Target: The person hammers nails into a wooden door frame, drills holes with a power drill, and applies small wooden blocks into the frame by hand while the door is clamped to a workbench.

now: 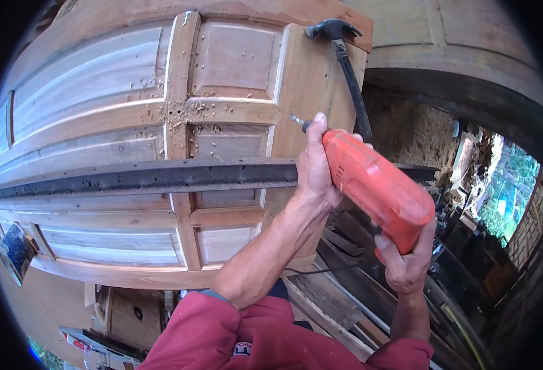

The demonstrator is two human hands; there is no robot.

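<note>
Both my hands hold a red power drill point(379, 179), tilted with its tip toward the upper left. My left hand point(316, 163) is closed around its front end near the chuck, the thumb lying along it. A short spiral drill bit point(297, 119) sticks out past the thumb. My right hand point(405, 262) is wrapped round the rear handle; its trigger finger cannot be made out. Beneath the drill lies a panelled wooden door point(179, 123) with wood shavings and small holes around its crossing rails. The bit appears to be above the wood, apart from it.
A claw hammer point(345, 74) lies at the door's far right corner. A long dark metal bar point(142, 177) crosses the door from left to right. Scrap boards point(330, 299) and a black cord point(327, 270) lie below right. Another panelled piece point(450, 31) stands beyond.
</note>
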